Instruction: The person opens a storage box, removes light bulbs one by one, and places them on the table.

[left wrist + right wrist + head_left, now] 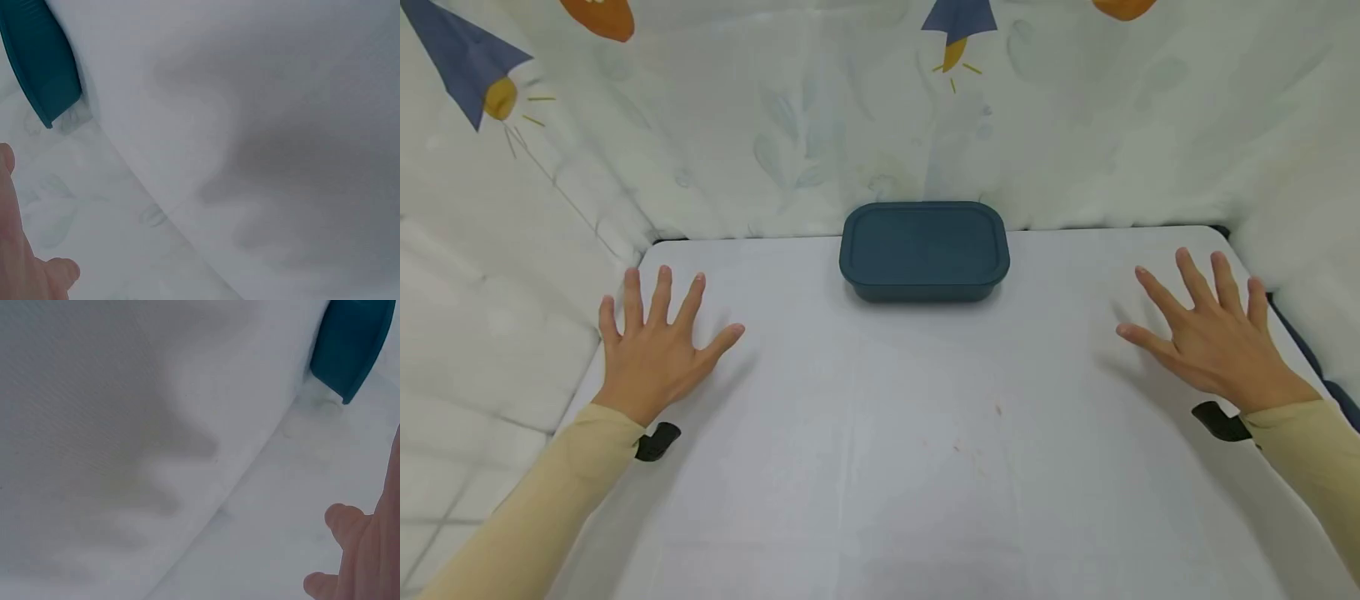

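Both your hands lay flat and spread, holding nothing, with the box dead ahead between them.

The dark teal rectangular plastic lidded box (924, 250) sat at twelve o'clock at the far edge of the white cloth-covered counter (880, 467), long axis running left to right. Your left hand (651, 350) at nine and right hand (1213, 337) at three were about equally far from it; nothing stood between, only the printed curtain (820, 125) behind.

Legible text, labels, brands, numbers, signs: none showing in any view. The lidded container (923, 250) is bearing no visible lettering or mark on its lid or side. The backdrop cloth (820, 125) is carrying printed pictures only, no words. The tabletop (880, 433) covering is displaying no writing.
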Motion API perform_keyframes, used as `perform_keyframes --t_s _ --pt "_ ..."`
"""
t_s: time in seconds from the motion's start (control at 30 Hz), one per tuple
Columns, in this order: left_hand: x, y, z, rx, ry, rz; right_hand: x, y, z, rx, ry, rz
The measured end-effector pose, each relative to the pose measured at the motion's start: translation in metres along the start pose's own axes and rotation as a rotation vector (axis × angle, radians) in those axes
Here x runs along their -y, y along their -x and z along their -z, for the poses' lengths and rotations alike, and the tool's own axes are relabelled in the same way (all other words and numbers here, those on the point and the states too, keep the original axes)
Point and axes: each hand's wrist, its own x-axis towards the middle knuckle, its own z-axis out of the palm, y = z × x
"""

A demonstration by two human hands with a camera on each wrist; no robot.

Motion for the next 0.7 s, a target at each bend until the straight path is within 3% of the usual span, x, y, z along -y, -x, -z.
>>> perform_keyframes --t_s 0.7 --pt "-0.021 -0.026 0.011 -0.01 0.009 -0.027 0.013 -0.019 0.016 -0.005 0.019 0.029"
